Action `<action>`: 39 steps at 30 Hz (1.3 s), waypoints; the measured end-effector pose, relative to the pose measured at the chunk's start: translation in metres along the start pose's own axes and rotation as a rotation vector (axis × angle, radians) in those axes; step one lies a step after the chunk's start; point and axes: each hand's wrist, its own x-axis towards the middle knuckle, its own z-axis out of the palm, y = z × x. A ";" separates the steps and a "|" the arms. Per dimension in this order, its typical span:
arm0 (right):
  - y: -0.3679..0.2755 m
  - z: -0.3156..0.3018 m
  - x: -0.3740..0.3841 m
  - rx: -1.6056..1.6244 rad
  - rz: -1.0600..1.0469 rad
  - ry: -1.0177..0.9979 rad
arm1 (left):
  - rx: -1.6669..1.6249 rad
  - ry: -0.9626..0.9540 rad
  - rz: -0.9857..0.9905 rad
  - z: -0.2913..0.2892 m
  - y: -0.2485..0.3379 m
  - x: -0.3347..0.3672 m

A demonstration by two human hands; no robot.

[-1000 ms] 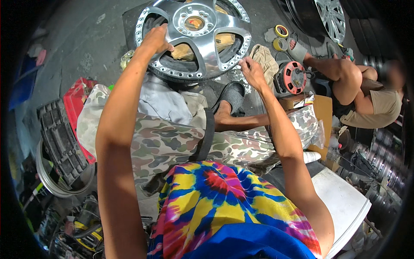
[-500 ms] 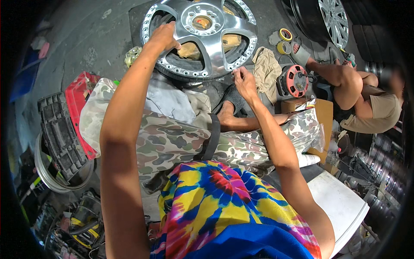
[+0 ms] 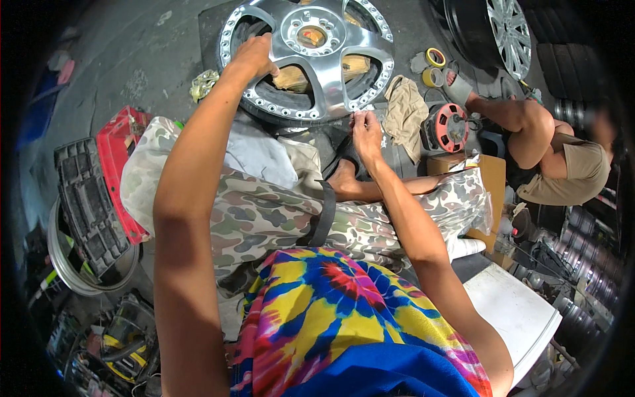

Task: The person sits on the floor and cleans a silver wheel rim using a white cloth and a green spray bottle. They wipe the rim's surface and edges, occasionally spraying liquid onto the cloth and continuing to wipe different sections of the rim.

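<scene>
A silver alloy wheel [image 3: 333,85] with wide polished spokes and a ring of small bolt holes lies face up at the top of the view. Wood pieces [image 3: 291,78] show through its openings. My left hand [image 3: 251,58] is closed around a spoke on the wheel's left side, its thumb in the opening. At the near edge of the rim, my right hand [image 3: 367,137] has its fingers pressed together; whatever they hold is too small or hidden to make out. A beige cloth [image 3: 405,114] lies just right of that hand.
Right of the wheel are tape rolls [image 3: 434,67] and a red-and-black reel [image 3: 452,127]. Another person [image 3: 562,159] sits at the far right, below a second wheel [image 3: 509,33]. A red plastic crate [image 3: 122,152] and a loose rim [image 3: 66,264] stand at the left.
My right hand has shifted a little left and toward me along the rim's near edge, fingers still together. My left hand keeps its place on the spoke.
</scene>
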 end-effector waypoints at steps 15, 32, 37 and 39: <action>-0.014 0.014 -0.012 0.255 0.141 -0.030 | -0.019 0.027 0.028 0.009 -0.008 0.006; -0.039 -0.013 -0.033 0.256 0.069 -0.107 | -0.047 -0.080 0.001 -0.006 0.003 0.002; -0.036 -0.002 -0.056 -0.287 -0.084 -0.494 | -0.012 0.008 0.172 -0.041 -0.011 0.025; -0.009 0.002 -0.048 -0.577 -0.106 -0.696 | -0.037 0.076 0.220 -0.089 0.004 0.018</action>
